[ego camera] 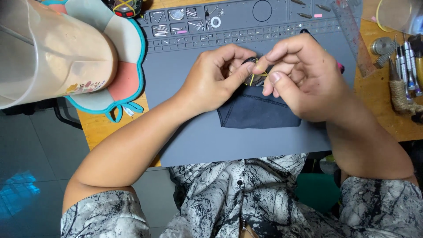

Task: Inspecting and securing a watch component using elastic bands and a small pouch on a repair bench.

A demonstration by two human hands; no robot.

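My left hand (218, 75) and my right hand (299, 75) meet over a grey work mat (194, 136). Between their fingertips sits a small dark object (252, 60) with a thin yellow band (252, 78) looped around it. Both hands pinch it together; the right thumb and forefinger press on the band. A dark blue cloth pouch (257, 112) lies on the mat directly beneath the hands, partly covered by them. What the small object is stays hidden by my fingers.
The mat's far edge has small compartments (176, 26) holding screws and tiny parts. A clear plastic cup (48, 53) stands on a colourful pad (128, 66) at left. A metal ruler (352, 35) and several screwdrivers (407, 61) lie at right on the wooden table (379, 97).
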